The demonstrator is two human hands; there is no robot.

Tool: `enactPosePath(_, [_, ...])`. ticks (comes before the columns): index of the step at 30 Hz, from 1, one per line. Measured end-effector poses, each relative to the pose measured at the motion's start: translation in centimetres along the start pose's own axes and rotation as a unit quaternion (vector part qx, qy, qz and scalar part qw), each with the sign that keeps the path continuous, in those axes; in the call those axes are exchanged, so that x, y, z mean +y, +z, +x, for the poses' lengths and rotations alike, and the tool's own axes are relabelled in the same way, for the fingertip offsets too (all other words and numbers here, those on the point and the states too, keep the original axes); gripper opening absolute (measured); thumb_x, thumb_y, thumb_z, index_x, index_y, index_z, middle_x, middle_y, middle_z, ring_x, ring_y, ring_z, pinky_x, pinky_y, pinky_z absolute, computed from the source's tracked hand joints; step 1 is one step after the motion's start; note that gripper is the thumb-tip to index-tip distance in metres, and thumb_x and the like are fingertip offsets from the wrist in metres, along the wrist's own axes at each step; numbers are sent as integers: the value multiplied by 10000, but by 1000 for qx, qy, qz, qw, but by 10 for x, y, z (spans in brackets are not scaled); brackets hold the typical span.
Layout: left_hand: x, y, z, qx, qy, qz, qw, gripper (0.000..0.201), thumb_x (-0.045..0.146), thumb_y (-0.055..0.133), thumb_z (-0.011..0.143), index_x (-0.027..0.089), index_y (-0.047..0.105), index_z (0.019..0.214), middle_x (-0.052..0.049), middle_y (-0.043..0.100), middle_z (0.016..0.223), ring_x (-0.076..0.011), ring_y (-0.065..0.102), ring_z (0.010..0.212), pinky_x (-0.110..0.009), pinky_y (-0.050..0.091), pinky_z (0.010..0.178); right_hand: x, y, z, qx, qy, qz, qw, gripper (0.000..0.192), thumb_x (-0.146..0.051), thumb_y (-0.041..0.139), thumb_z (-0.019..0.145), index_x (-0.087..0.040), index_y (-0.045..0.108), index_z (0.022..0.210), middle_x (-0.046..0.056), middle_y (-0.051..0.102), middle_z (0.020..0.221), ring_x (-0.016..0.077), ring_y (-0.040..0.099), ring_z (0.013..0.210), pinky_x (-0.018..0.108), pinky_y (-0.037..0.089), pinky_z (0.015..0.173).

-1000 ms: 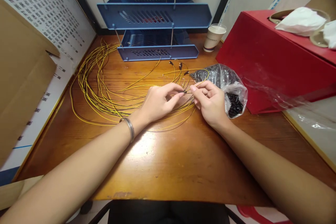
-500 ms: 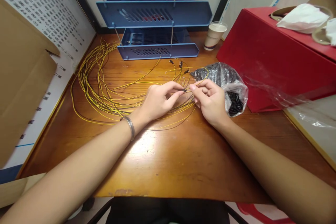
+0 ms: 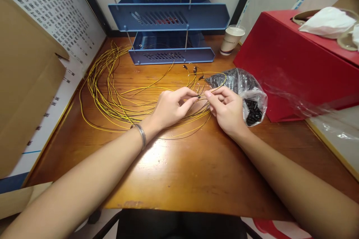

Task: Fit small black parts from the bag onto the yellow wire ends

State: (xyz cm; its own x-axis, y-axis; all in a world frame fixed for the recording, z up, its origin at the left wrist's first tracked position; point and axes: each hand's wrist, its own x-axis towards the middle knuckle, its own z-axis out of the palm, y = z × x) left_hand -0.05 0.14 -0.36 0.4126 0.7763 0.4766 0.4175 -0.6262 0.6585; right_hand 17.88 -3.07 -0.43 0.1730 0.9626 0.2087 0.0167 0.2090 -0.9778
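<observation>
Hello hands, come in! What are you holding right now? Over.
Left hand and right hand pinch one yellow wire, small black piece between the fingers. Bag of black pieces beside right hand. Loose wires on table.

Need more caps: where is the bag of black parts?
The plastic bag lies on the desk right of the right hand, against the red box.

White sheet (image 3: 56, 18) at left: rows of small dark printed characters, too small to read. Paper cup (image 3: 231, 40): dark band of print near base, illegible. No other text readable.
</observation>
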Motion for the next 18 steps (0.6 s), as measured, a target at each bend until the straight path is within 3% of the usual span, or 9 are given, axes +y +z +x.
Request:
enactPosePath(4, [1,0,0,-4,9,-3,1000,202,314,644,940,159,759,999,-27,812,902,-129,758,724,-206,541,672,0,0,-1,-25,-9,-31,999,314,-447,808,764,-176,651,745,-45,560,556,61,424,463,232,273,434])
enactPosePath(12, [0,-1,1,6,-1,17,1000,217,353,657,931,170,764,978,-20,807,857,-119,738,672,-203,523,649,0,0,-1,9,8,8,1000,333,-463,803,769,-197,603,778,-67,533,518,63,412,440,221,282,431])
enactPosePath(18, [1,-3,0,-10,8,20,1000,218,341,647,937,170,767,999,-31,808,871,-108,716,652,-195,507,627,0,0,0,-36,12,-27,999,369,-503,820,744,-185,632,755,-54,530,533,70,438,478,226,305,462])
